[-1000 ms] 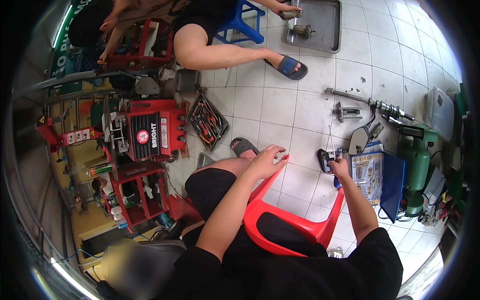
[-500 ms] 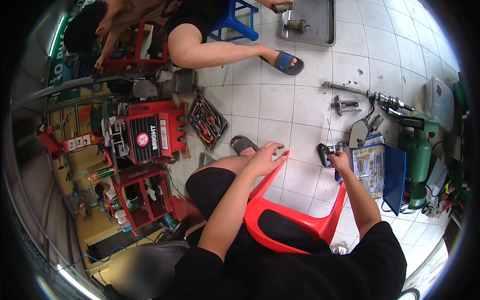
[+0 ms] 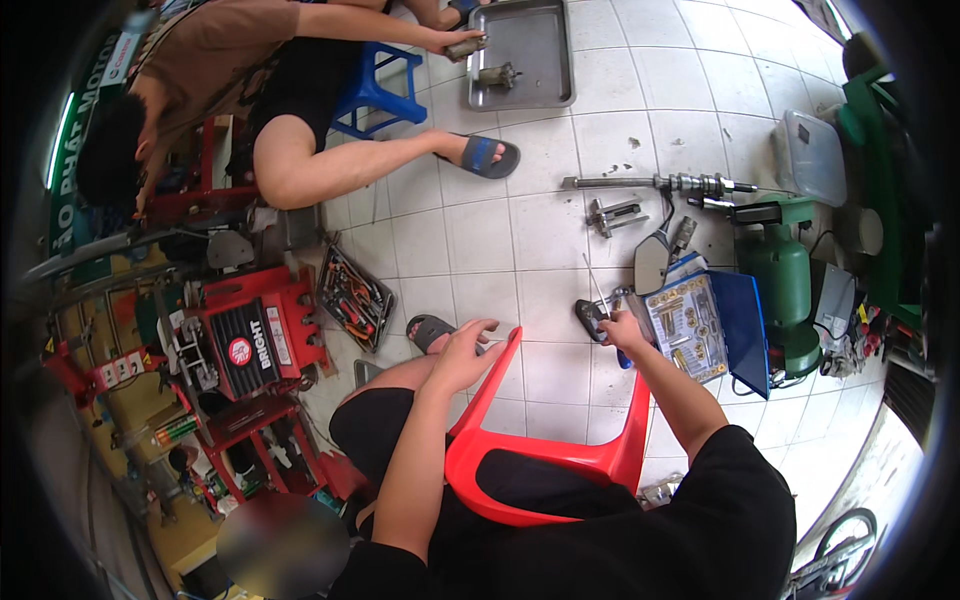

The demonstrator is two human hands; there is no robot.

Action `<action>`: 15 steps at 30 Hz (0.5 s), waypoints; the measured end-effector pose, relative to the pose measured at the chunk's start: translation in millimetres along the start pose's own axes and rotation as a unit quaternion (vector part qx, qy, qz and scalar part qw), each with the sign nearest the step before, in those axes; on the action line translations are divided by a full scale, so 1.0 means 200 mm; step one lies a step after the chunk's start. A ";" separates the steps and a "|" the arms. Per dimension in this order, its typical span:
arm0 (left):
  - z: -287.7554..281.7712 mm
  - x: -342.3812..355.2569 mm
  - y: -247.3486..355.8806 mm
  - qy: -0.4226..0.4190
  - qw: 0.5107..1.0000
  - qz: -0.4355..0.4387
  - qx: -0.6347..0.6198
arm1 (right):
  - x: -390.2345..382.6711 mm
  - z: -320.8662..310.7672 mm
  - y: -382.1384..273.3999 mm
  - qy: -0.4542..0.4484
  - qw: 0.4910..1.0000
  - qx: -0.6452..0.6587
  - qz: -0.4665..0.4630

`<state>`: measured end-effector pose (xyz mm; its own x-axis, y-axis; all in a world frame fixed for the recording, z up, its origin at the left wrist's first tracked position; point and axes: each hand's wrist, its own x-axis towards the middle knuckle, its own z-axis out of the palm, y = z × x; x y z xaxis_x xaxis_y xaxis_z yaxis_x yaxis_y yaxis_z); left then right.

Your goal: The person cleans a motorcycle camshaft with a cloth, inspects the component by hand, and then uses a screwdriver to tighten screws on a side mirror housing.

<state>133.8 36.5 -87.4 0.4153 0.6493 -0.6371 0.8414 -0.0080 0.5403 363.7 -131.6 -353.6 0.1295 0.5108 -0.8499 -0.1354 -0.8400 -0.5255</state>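
My right hand point(image 3: 622, 331) is closed around a tool with a blue handle point(image 3: 625, 359), apparently a screwdriver. Its thin shaft point(image 3: 594, 280) slants up and away past my fingers. That hand is above the floor, beside my right slipper point(image 3: 590, 319) and left of an open blue tool case point(image 3: 690, 325). Nothing is in my left hand point(image 3: 466, 360), whose fingers are loosely bent and spread. It hovers by my left knee, just left of the tip of a red plastic stool's leg point(image 3: 514, 336). The stool lies tipped between my arms.
At the far side, a co-worker holds a metal cylinder point(image 3: 465, 47) beside a metal tray point(image 3: 572, 60) with another cylinder point(image 3: 496, 76). A shaft point(image 3: 690, 185), puller point(image 3: 612, 215) and mirror point(image 3: 651, 262) lie right. A tool tray point(image 3: 352, 300) and red machine point(image 3: 245, 345) stand left.
The view has swung, so the scene sits further left and lower. My left fingers have drawn slightly away from the stool leg's tip. My right hand keeps its grip.
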 end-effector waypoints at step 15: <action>0.04 0.03 -0.08 -0.001 1.000 0.006 -0.028 | -0.03 0.00 -0.01 0.017 1.000 0.007 0.001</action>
<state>125.7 34.0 -103.6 0.4250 0.6483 -0.6317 0.8164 0.0268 0.5768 363.8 -132.6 -347.9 0.1618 0.5031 -0.8489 -0.1502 -0.8377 -0.5251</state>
